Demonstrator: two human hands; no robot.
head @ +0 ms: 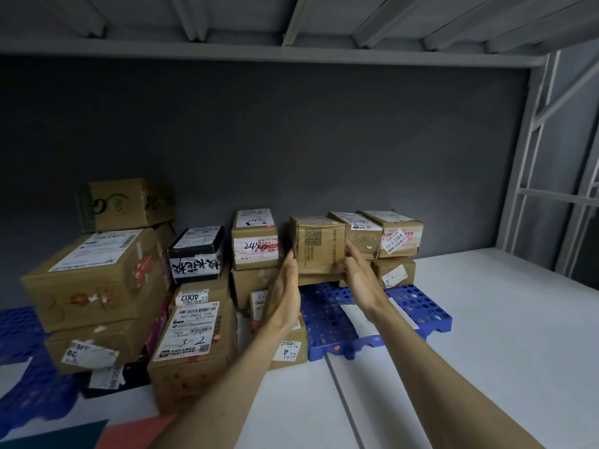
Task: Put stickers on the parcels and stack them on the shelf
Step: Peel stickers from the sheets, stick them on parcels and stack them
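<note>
1. Head view: both arms reach to a small brown box (pixel 319 244) standing in the top row of the pile on the shelf (pixel 486 319). The left hand (pixel 285 286) lies with straight fingers against the box's left face; the right hand (pixel 359 277) lies flat along its right face. Neither grip is clenched — open palms steady the box between them.
2. The box stands on other parcels, just right of the parcel marked 2490 (pixel 255 239) and touching the labelled parcel (pixel 363 236) on its other side. Below it lies a blue plastic pallet (pixel 372 322).
3. Progress, as I judge it: many parcels are already stacked and most carry labels — the pile looks well advanced. This box appears to be at its place, with only letting go left. Whether it bears a fresh sticker I cannot tell.
</note>
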